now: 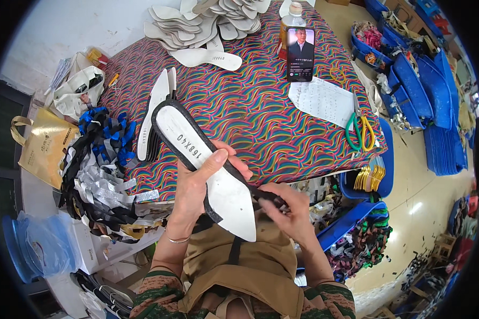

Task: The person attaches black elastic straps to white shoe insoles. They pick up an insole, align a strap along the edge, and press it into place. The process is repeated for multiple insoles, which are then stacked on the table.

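Observation:
A white shoe insole (230, 195) with a pointed toe lies tilted across my front, its rounded heel end up and to the left. Black edging runs round the heel and along parts of both sides; the toe is bare white. My left hand (197, 181) grips the insole at its middle, thumb on top and fingers beneath. At its right edge, my right hand (290, 207), slightly blurred, has its fingers closed round a loose black strip (261, 195) that joins the edging. Just beyond the heel, a stack of insoles with black edges (153, 114) rests on the patterned tablecloth (261, 127).
Plain white insoles (202, 26) are heaped at the back. A phone (300, 53) leans on a bottle (294, 18), near a paper sheet (324, 101) and scissors (361, 130). Black, blue and silver strips (98, 170) hang at the left; blue baskets (351, 226) stand right.

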### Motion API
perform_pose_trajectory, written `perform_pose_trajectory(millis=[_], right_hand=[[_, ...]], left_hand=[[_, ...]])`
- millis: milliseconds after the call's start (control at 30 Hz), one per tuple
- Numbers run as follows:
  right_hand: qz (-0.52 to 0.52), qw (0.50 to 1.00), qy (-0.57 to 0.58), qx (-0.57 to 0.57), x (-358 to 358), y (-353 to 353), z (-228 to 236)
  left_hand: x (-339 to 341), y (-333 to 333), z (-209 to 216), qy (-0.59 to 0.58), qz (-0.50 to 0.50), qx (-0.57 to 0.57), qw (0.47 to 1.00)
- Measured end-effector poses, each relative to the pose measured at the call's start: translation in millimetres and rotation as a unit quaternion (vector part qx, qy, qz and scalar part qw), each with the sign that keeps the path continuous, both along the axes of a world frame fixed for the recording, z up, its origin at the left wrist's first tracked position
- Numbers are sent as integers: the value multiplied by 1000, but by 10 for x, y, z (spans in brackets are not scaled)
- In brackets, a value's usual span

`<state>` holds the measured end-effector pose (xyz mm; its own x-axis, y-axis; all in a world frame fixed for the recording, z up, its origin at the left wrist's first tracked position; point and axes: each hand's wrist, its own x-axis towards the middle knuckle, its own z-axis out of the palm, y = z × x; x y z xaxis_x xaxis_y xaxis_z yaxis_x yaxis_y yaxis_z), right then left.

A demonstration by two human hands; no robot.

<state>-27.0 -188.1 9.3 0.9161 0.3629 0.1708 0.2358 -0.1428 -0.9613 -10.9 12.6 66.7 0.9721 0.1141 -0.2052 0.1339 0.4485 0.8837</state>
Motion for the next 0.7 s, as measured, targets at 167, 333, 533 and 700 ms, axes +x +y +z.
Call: perform_pose_trajectory(millis=[167,333,533,700], right_hand=[[-40,974,-193,-110,32,-16,-75],[57,998,-2,14,-179,-50,-160],[126,976,179,-14,43,-478,6],[-28,987,140,-78,549,-908,110]], left_hand=[[-18,-22,7,-7,6,0,1000],[22,-31,-29,-42,12,33,999],[89,44,-117,-36,20,-1,999],[114,71,-301,27,47,-109,993]])
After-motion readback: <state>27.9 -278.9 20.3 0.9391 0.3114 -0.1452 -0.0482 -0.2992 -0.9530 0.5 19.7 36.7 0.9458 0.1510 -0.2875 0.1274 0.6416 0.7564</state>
